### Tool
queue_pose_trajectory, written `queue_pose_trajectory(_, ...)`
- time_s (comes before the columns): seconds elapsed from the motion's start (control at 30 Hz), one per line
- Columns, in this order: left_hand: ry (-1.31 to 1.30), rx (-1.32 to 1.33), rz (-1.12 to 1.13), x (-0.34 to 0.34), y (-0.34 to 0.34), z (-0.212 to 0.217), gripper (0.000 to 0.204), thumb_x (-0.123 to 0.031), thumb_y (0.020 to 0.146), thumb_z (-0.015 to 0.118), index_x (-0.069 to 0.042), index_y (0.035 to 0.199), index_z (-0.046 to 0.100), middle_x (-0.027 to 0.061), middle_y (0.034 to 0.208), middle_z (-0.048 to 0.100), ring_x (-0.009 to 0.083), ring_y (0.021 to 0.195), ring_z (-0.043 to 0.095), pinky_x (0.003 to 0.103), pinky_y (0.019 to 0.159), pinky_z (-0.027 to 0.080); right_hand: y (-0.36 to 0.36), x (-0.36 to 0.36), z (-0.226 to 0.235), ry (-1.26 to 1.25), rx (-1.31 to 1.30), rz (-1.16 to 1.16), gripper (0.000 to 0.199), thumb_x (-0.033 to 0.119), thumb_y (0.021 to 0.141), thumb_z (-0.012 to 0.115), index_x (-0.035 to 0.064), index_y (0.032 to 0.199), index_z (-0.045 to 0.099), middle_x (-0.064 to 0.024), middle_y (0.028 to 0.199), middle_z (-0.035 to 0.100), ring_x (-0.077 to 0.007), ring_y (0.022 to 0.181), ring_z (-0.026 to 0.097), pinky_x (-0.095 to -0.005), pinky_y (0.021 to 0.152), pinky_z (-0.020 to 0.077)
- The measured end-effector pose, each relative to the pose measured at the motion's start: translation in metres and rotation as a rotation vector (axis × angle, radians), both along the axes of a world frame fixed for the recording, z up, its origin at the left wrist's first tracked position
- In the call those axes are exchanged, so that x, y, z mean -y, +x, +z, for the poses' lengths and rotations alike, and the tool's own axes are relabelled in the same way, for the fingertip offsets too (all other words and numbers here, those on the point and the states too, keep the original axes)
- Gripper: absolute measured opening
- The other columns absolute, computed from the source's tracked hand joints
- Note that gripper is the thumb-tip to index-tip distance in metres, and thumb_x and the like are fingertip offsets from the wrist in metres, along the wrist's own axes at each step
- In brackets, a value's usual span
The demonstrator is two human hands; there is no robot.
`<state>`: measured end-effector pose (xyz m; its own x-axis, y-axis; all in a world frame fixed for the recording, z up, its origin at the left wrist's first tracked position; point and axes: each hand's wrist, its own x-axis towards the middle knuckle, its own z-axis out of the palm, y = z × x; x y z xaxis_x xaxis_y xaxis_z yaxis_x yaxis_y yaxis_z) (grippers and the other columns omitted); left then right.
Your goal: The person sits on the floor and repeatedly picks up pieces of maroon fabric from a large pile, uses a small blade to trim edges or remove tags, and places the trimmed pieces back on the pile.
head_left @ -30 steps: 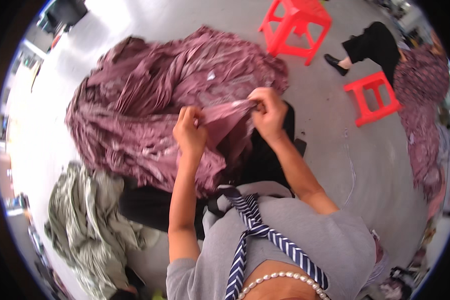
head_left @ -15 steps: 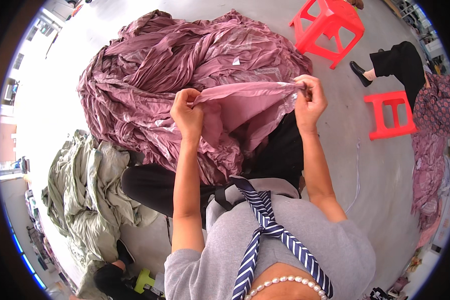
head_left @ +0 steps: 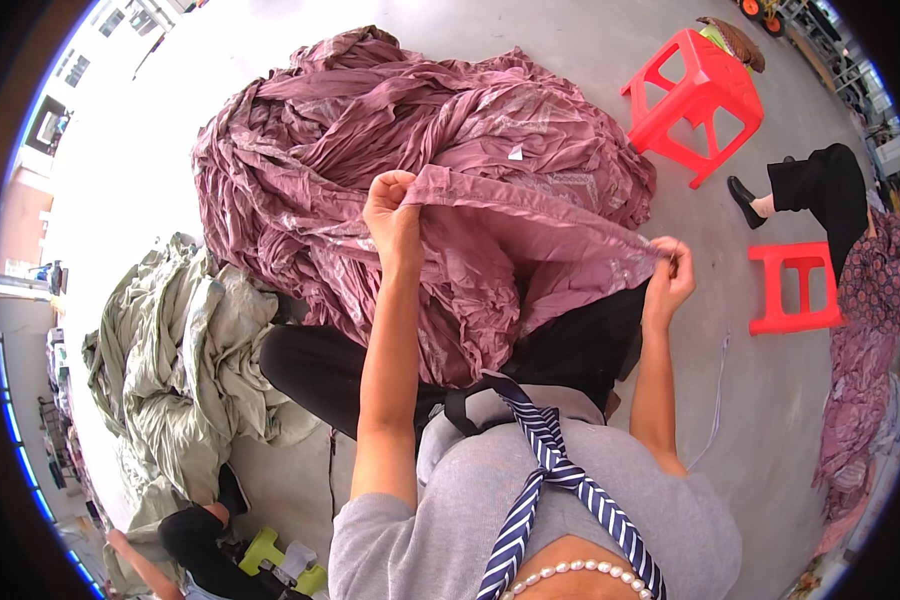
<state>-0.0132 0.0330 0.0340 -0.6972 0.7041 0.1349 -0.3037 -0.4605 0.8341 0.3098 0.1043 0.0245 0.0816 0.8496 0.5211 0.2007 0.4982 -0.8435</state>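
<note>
At the far left of the frame a heap of pale green cloth (head_left: 175, 370) lies crumpled on the grey floor (head_left: 580, 40), and a second person's arm and dark sleeve (head_left: 185, 540) show at the lower left beside a yellow-green object (head_left: 270, 555). Just right of the green heap, filling the upper middle, sits a big rumpled pile of mauve pleated fabric (head_left: 370, 140). The left hand (head_left: 392, 205) is closed in a fist around one end of a hemmed edge of that fabric, raised above the pile. The edge runs taut down and to the right to the right hand (head_left: 670, 270), whose fingers are pinched shut on the other end. The cloth below the edge drapes over the person's lap, near the centre. A striped navy tie (head_left: 545, 465) hangs over a grey top at the bottom. At the upper right stands a red plastic stool (head_left: 695, 100); a smaller red stool (head_left: 795, 290) sits at the right, beside someone's black-trousered leg (head_left: 820, 185).
</note>
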Motion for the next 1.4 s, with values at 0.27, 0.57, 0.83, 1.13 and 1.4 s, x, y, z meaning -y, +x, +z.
queue_pose_trajectory(0.27, 0.103, 0.425, -0.471, -0.018, 0.038, 0.024, 0.012, -0.003, 0.084, 0.053, -0.009, 0.094, 0.053, 0.0063, 0.098, 0.060, 0.0162, 0.090, 0.058, 0.031, 0.080, 0.049, -0.009, 0.012, -0.011, -0.243, 0.159, 0.196, 0.020, -0.002, 0.075, 0.060, 0.0020, 0.094, 0.060, -0.0026, 0.077, 0.060, -0.0060, 0.069, 0.056, -0.0192, 0.062, 0.0438)
queue_pose_trajectory(0.57, 0.196, 0.396, -0.597, -0.017, 0.070, 0.043, 0.013, -0.002, 0.085, 0.052, -0.010, 0.094, 0.048, 0.0048, 0.093, 0.060, 0.0145, 0.083, 0.060, 0.027, 0.072, 0.051, -0.107, 0.017, 0.104, -0.116, 0.096, 0.606, 0.024, 0.005, 0.076, 0.070, 0.0007, 0.096, 0.059, 0.0006, 0.080, 0.058, -0.0016, 0.071, 0.051, -0.0169, 0.060, 0.0410)
queue_pose_trajectory(0.83, 0.162, 0.346, -0.590, -0.013, 0.076, 0.037, 0.012, -0.002, 0.086, 0.052, -0.011, 0.089, 0.044, 0.0019, 0.086, 0.057, 0.0097, 0.077, 0.057, 0.023, 0.068, 0.049, -0.110, 0.015, 0.096, -0.046, 0.235, 0.484, 0.015, 0.008, 0.079, 0.069, 0.0010, 0.080, 0.055, 0.0019, 0.063, 0.055, -0.0014, 0.058, 0.048, -0.0178, 0.051, 0.0392)
queue_pose_trajectory(1.13, 0.225, 0.480, -0.672, -0.012, 0.081, 0.035, 0.015, -0.001, 0.084, 0.051, -0.011, 0.094, 0.048, 0.0040, 0.094, 0.059, 0.0149, 0.087, 0.058, 0.028, 0.076, 0.049, -0.104, 0.009, 0.105, -0.289, -0.186, 0.711, 0.021, 0.021, 0.086, 0.062, 0.0020, 0.090, 0.052, 0.0010, 0.065, 0.053, -0.0034, 0.058, 0.048, -0.0183, 0.053, 0.0381)
queue_pose_trajectory(1.4, 0.302, 0.577, -0.693, -0.012, 0.079, 0.027, 0.020, 0.002, 0.081, 0.053, -0.009, 0.098, 0.051, 0.0071, 0.104, 0.059, 0.0191, 0.095, 0.058, 0.032, 0.083, 0.049, -0.083, 0.022, 0.088, -0.188, 0.222, 0.477, 0.022, 0.018, 0.083, 0.065, 0.0006, 0.092, 0.054, -0.0077, 0.076, 0.062, -0.0087, 0.068, 0.059, -0.0232, 0.061, 0.0480)
